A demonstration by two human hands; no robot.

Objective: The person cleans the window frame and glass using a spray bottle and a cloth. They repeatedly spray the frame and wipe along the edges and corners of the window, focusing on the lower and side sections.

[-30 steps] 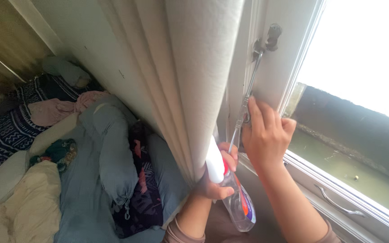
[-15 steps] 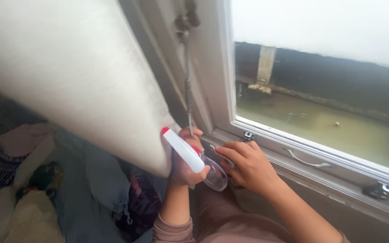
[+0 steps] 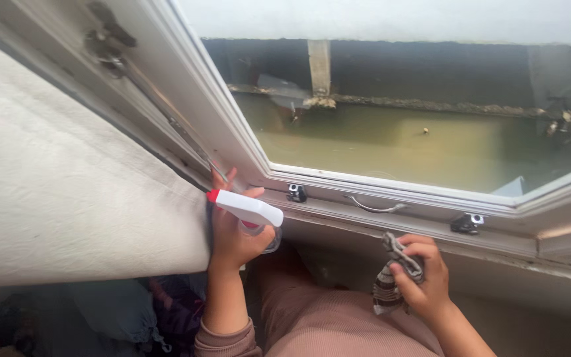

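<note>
Head view: left hand grips spray bottle; right hand clutches cloth.

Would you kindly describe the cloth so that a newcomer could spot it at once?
Start at the white window frame and drop below its curved metal handle to the right hand. The cloth is bunched in that fist, hanging down from it. It is the only striped, grey-and-dark fabric there, unlike the plain cream curtain.
</note>
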